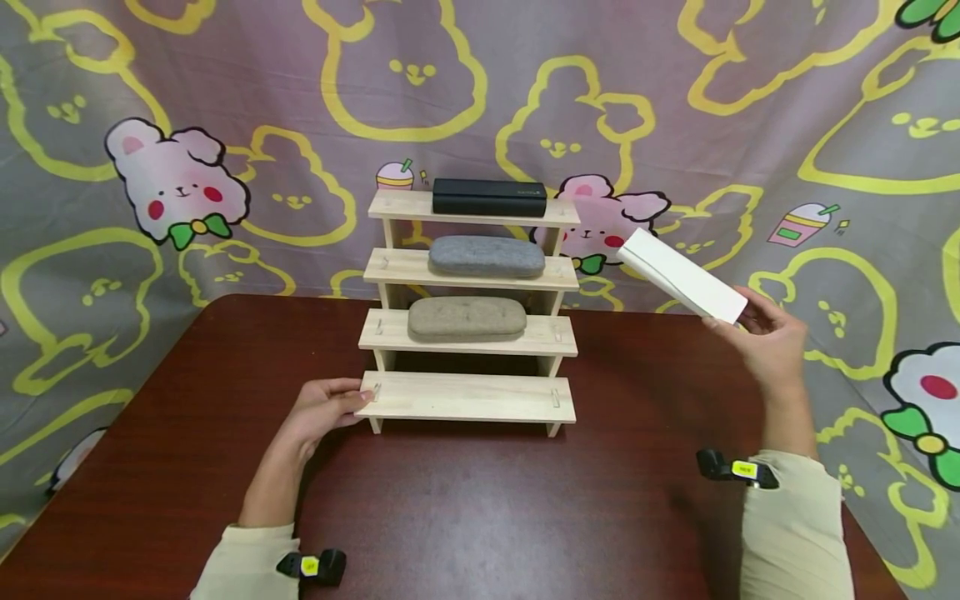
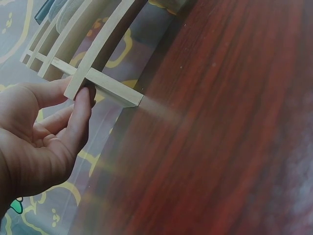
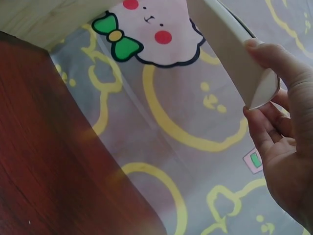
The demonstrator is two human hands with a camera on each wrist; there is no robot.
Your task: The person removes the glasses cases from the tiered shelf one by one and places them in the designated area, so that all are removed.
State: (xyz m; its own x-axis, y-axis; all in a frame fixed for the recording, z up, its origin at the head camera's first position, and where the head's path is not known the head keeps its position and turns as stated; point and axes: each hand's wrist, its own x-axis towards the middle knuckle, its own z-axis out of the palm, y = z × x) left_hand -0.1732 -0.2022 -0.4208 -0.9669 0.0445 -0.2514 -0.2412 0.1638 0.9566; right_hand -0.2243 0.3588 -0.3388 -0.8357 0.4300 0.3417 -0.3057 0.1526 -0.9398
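A tiered wooden display rack (image 1: 465, 400) stands on the table, its lowest board bare. My left hand (image 1: 321, 414) pinches the left end of that lowest board (image 2: 79, 84) between thumb and fingers. Off to the right, my right hand (image 1: 776, 346) grips one end of a white glasses case (image 1: 682, 275), holding it tilted in the air. In the right wrist view the thumb lies along one side of the case (image 3: 234, 54), with fingertips at its lower corner. A beige fabric case (image 1: 467, 318), a grey-blue fabric case (image 1: 486, 256) and a black case (image 1: 489, 198) sit on the upper tiers.
The dark reddish-brown table (image 1: 480, 508) stretches around the rack. A patterned cloth (image 1: 285, 75) with cartoon rabbits hangs close behind it and at both sides.
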